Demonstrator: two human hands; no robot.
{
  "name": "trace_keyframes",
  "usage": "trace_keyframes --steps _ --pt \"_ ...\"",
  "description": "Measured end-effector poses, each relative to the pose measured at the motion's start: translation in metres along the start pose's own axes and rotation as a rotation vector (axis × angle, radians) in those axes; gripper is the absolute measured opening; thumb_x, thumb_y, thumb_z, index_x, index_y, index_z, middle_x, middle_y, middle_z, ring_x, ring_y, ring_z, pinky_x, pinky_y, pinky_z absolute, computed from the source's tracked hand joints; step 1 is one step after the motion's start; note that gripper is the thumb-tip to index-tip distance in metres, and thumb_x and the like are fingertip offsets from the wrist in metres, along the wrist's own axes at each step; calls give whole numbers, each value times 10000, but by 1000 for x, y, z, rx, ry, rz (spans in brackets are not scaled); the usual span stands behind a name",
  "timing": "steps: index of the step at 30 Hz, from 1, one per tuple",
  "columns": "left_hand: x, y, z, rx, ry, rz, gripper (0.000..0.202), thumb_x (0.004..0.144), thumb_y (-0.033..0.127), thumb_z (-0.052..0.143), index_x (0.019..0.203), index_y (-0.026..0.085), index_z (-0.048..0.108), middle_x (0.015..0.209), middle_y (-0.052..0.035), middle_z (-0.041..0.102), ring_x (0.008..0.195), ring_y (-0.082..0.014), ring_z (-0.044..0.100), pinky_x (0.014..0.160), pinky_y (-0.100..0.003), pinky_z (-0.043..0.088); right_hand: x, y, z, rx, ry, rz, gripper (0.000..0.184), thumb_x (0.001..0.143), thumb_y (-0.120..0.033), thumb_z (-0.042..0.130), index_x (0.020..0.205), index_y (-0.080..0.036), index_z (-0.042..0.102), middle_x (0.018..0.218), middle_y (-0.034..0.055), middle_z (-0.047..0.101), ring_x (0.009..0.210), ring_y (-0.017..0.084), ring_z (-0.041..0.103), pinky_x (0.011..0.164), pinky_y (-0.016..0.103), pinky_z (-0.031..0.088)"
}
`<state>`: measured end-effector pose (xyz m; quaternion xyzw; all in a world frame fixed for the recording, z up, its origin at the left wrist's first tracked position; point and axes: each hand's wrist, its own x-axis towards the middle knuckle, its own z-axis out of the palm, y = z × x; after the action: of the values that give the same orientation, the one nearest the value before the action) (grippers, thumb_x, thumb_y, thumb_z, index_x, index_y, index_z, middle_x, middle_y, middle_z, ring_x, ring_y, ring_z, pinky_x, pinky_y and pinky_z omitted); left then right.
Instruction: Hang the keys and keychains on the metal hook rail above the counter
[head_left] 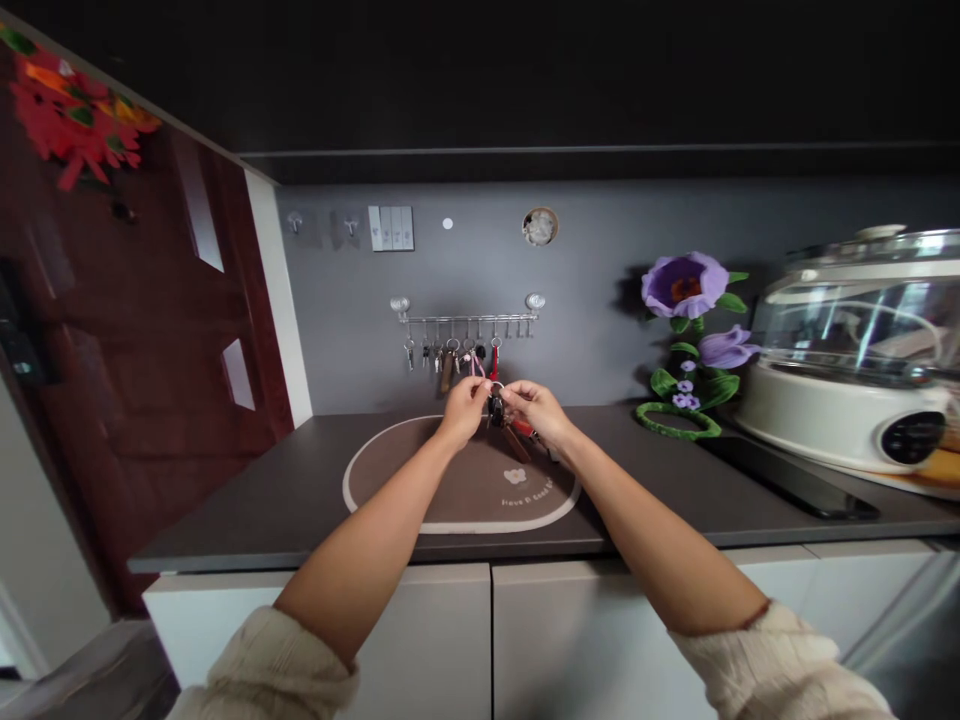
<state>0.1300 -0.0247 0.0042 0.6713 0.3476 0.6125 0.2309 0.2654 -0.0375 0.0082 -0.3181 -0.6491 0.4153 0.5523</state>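
Note:
Above the counter, my left hand (466, 408) and my right hand (534, 405) are close together, fingers pinched on a metal key ring (498, 385). Dark keys (496, 410) dangle from the ring between my hands, along with a brown strip and something red, partly behind my right hand. Behind them on the wall is a clear hook rail (469, 319). Several sets of keys (448, 365) hang from its hooks, and a red strap (495, 362) hangs just above my fingers. Beneath my hands lies an oval brown mat (420, 480) with a pale border.
Purple fabric flowers (685, 287) on a green base stand to the right. Beside them are a black phone-like slab (795, 478) and a white appliance with a clear cover (832, 400). A dark cabinet (525, 80) overhangs the counter (300, 500). At left is a dark red door (150, 350).

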Motion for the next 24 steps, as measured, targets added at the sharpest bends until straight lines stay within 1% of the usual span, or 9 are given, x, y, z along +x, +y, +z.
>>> trace_keyframes --steps 3,6,9,13,16,19,22,24 --pt "0 1 -1 -32 0 9 225 744 319 454 818 128 548 757 -39 586 658 -102 508 633 -226 410 1 0 -1 -66 38 -64 288 607 -416 608 687 -149 537 603 -18 513 527 66 447 548 221 381" --pt "0 2 -3 -31 24 22 236 737 334 457 803 131 559 716 -30 581 622 -96 496 615 -222 412 2 -2 -2 -103 81 -115 278 625 -420 589 682 -154 534 632 -13 516 575 75 450 608 230 386" --pt "0 1 -4 -16 59 11 238 735 335 455 796 132 565 714 -32 584 614 -95 494 604 -219 413 3 -4 -2 -85 111 -114 291 627 -437 579 704 -162 526 660 -8 519 621 87 461 647 240 396" --pt "1 -4 -5 -3 79 -3 219 723 317 469 777 130 568 680 -26 579 600 -95 498 595 -217 411 6 -13 0 -3 130 -75 300 605 -439 596 710 -172 507 713 0 523 661 95 481 669 257 415" --pt "2 -9 -7 3 95 -15 204 722 305 467 762 131 564 676 -27 581 597 -98 505 587 -216 411 14 -20 0 39 149 -42 295 604 -431 599 713 -183 482 697 -7 509 627 87 480 633 254 422" --pt "3 -15 -9 31 110 -14 203 724 304 464 763 133 566 699 -34 594 620 -106 521 605 -221 411 26 -24 -3 55 186 -28 284 619 -424 584 712 -187 458 620 -30 469 540 63 441 552 216 401" --pt "2 -18 -10 92 103 -4 193 729 296 459 744 138 569 710 -36 602 643 -114 530 627 -229 407 41 -26 -6 62 233 -20 244 650 -395 558 717 -184 456 575 -40 446 476 50 406 481 188 361" --pt "1 -20 -11 135 86 17 184 732 286 457 729 142 571 712 -35 602 655 -117 532 639 -234 405 52 -28 -8 81 279 1 194 676 -353 536 714 -182 453 571 -36 455 458 51 409 458 187 352"
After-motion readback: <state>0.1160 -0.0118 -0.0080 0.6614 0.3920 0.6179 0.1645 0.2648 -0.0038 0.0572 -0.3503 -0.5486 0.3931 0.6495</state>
